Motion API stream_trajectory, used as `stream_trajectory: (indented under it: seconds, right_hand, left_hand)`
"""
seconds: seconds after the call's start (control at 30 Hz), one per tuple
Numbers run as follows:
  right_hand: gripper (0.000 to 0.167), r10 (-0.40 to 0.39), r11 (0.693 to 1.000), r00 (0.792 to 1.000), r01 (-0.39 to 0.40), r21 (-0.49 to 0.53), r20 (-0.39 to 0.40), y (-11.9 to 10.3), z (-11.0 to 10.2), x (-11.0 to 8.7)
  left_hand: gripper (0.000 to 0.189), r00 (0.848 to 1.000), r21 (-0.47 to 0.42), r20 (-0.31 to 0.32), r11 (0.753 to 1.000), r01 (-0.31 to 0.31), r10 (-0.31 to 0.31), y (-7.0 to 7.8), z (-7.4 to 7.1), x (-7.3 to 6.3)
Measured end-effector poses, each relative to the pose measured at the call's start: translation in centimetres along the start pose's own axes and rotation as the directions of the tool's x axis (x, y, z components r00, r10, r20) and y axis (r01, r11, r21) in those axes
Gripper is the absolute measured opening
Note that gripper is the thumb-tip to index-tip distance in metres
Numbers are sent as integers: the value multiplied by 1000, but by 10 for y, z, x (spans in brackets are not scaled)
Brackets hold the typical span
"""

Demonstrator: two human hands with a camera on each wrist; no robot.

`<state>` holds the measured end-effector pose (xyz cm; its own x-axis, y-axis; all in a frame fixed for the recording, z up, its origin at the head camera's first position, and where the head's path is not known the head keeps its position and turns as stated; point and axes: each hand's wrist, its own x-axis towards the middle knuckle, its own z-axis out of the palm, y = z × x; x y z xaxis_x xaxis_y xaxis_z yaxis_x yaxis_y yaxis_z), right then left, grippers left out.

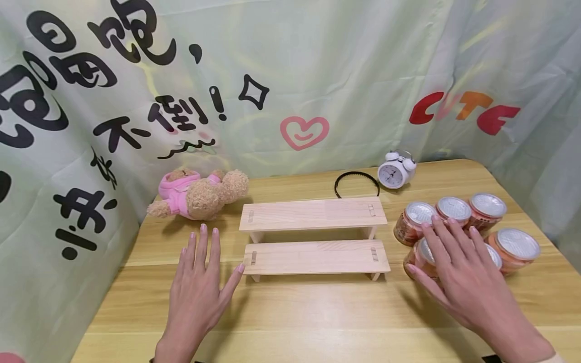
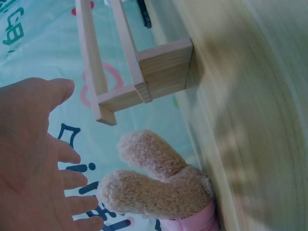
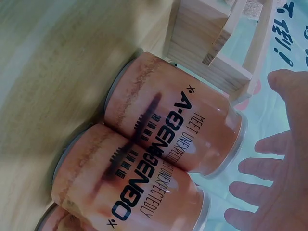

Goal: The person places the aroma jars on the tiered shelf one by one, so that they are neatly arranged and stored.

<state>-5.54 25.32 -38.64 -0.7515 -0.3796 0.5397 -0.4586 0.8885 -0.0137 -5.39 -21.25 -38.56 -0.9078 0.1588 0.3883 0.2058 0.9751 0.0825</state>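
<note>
My left hand (image 1: 198,292) hovers over the table left of a two-step wooden shelf (image 1: 313,257), fingers straight and palm down, holding nothing. Past its fingertips a teddy bear (image 1: 206,196) in a pink hoodie lies on its side or back. On the right, my right hand (image 1: 467,277) spreads its straight fingers above a group of several cans (image 1: 517,247) with silver lids. It partly hides the front ones. In the right wrist view the palm stays apart from two orange-brown cans (image 3: 178,120) with black lettering. The left wrist view shows the bear's fuzzy legs (image 2: 149,192) and the shelf's side.
Behind the shelf lie a black toothed headband (image 1: 357,174) and a white twin-bell alarm clock (image 1: 396,170). A pale printed curtain (image 1: 354,75) hangs along the back and left of the wooden table (image 1: 313,317).
</note>
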Motion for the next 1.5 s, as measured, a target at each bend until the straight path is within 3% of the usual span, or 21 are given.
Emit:
stream_trajectory:
  seconds: [0.37, 0.63, 0.93, 1.0, 1.17, 1.27, 1.37, 1.5]
  right_hand:
    - [89, -4, 1000, 999, 5, 17, -55, 4, -3, -5]
    - [93, 66, 997, 998, -66, 32, -2, 14, -10, -19]
    - [93, 174, 983, 979, -179, 42, 108, 31, -22, -34]
    - [91, 176, 982, 979, -182, 57, 100, 37, -24, -37]
    - [85, 153, 981, 988, -150, 126, -14, 53, -26, -41]
    - [84, 183, 972, 981, -171, 160, -60, 61, -27, -42]
    - [79, 245, 957, 968, -233, 175, -50, 69, -27, -45]
    - [71, 347, 912, 938, -341, 227, 15, 78, -28, -51]
  left_hand:
    - [87, 1000, -8, 5, 1000, -5, 5, 0, 0, 0]
    - [87, 1000, -21, 5, 1000, -9, 9, 1, 0, 2]
    - [87, 991, -126, 128, 991, 46, -30, 6, -1, 6]
    - [87, 987, -164, 156, 985, 60, -34, 7, 0, 7]
    - [88, 973, -255, 227, 963, 91, -32, 6, 5, 11]
    - [88, 963, -328, 267, 937, 118, -27, 5, 8, 14]
    - [87, 952, -413, 306, 897, 156, -25, 4, 11, 18]
    - [85, 938, -488, 345, 850, 198, -20, 1, 16, 22]
